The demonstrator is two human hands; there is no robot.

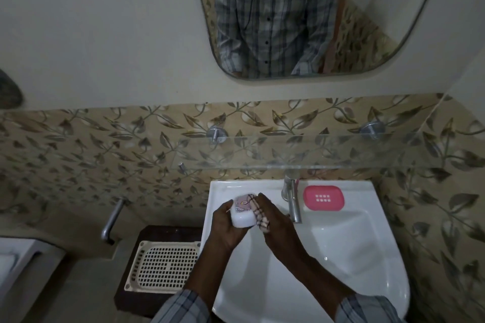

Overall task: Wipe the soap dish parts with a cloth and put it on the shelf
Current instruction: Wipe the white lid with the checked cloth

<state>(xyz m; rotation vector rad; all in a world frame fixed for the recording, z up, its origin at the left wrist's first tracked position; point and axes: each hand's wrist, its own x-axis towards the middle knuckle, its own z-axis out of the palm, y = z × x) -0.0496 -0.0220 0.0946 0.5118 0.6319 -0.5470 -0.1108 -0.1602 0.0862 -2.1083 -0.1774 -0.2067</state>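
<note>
From the head camera, both hands meet over the far left corner of a white sink [341, 257]. The left hand [225, 225] is closed around a white dish part [242, 217], fingers under it and thumb along its left edge; the part's far end shows a pale printed pattern, too dim to read. The right hand [275, 220] is clamped on a checked cloth [258, 214], pressing it against the right side of that part. The cloth folds down between the two palms.

To the right, past the tap [291, 199], a pink insert [323, 198] with small drain holes lies flat on the sink's far ledge, well apart from the hands. Above the sink a glass shelf [328, 151] runs along the leaf-patterned tiles [78, 155], held by two metal brackets; it seems bare, though reflections make this hard to judge.

Left of the sink, a cream perforated tray [162, 267] rests on a dark stand. A mirror [315, 16] on the far wall reflects a plaid shirt.
</note>
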